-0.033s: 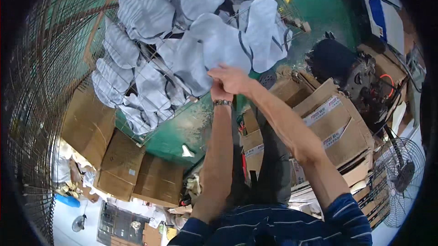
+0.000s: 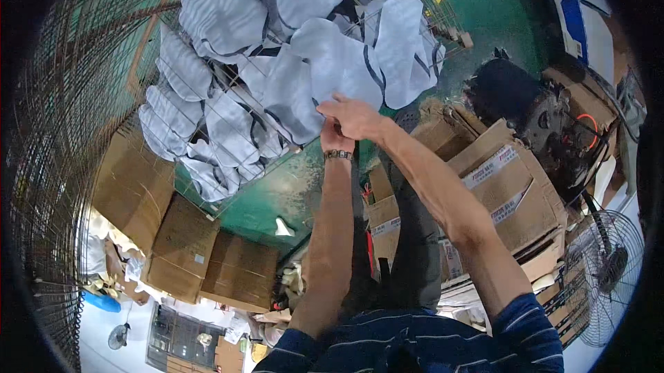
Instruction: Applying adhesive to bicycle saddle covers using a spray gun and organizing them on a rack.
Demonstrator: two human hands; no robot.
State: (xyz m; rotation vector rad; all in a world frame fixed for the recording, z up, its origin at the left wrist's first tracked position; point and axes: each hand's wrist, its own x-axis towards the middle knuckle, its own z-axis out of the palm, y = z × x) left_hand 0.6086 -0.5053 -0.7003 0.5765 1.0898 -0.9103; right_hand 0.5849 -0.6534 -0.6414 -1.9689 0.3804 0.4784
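Observation:
Several flat white fabric-like pieces with rounded ends and dark edges lie overlapping on a wire rack [image 2: 274, 162]. My right hand [image 2: 355, 118] is at the near edge of one large white piece [image 2: 330, 62], its fingers bent together and crossing over my left hand. A banded watch circles my left wrist, and my left hand [image 2: 335, 139] is mostly covered by the right one. Its fingers do not show. Whatever my right fingers pinch is hidden or too small to make out.
Wire mesh [image 2: 76, 96] rises along the left. Open cardboard boxes [image 2: 181, 245] stand below the rack, and a taped carton [image 2: 508, 186] stands at the right. Beyond it are a dark machine [image 2: 550, 120] and a caged fan [image 2: 609, 269]. A small white scrap [image 2: 283, 228] lies on the green floor.

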